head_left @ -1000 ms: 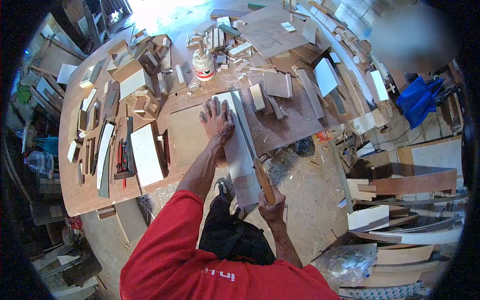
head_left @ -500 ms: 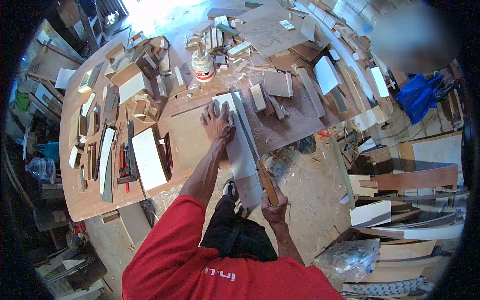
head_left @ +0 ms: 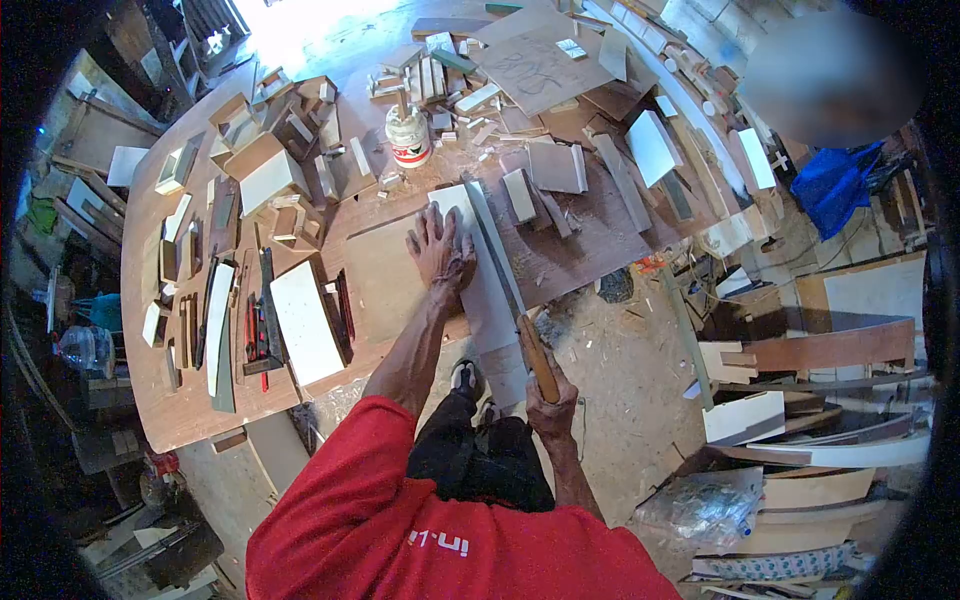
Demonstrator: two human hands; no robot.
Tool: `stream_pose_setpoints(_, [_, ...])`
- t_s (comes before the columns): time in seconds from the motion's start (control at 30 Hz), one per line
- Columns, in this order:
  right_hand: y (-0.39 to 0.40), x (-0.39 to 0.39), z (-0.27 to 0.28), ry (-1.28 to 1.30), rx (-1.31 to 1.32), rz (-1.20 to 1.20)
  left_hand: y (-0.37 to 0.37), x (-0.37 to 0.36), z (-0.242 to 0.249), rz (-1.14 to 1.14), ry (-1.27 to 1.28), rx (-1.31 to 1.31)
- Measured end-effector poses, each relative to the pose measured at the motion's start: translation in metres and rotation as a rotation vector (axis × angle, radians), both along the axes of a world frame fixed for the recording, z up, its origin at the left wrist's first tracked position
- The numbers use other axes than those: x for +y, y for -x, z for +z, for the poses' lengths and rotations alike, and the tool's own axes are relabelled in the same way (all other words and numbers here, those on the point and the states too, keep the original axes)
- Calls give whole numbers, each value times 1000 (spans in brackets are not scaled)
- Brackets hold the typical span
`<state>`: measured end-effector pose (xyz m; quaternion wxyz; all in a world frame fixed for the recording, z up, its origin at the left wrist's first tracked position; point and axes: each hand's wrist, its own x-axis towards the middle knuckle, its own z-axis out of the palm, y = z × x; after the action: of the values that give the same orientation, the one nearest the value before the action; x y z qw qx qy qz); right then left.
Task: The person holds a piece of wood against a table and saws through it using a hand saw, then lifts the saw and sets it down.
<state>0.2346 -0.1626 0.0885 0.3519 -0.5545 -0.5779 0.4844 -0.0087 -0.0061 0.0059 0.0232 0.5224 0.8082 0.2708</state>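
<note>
Looking at your hands, the left (head_left: 440,252) is open, palm down with fingers spread over the long board (head_left: 486,300), while your right (head_left: 552,404) is wrapped tight around the wooden-handled tool (head_left: 538,360). They're well apart, btw. Using the white tub (head_left: 407,138) as the landmark, that board's on your side of it, a bit right, sticking out past the counter (head_left: 590,258) edge. Brown panel (head_left: 385,285) is nearer you than the tub, wooden box (head_left: 272,182) off to its left.

Left hand (head_left: 441,252) splayed, right hand (head_left: 553,402) closed
</note>
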Motion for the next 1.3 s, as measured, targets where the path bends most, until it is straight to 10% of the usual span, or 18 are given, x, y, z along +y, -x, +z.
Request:
stream_pose_setpoints(0.37, [3, 3, -8, -310, -24, 43, -5, 3, -8, 42, 237, 6])
stream_pose_setpoints(1.3, [-38, -39, 34, -55, -223, 54, -15, 11, -23, 101, 131, 175])
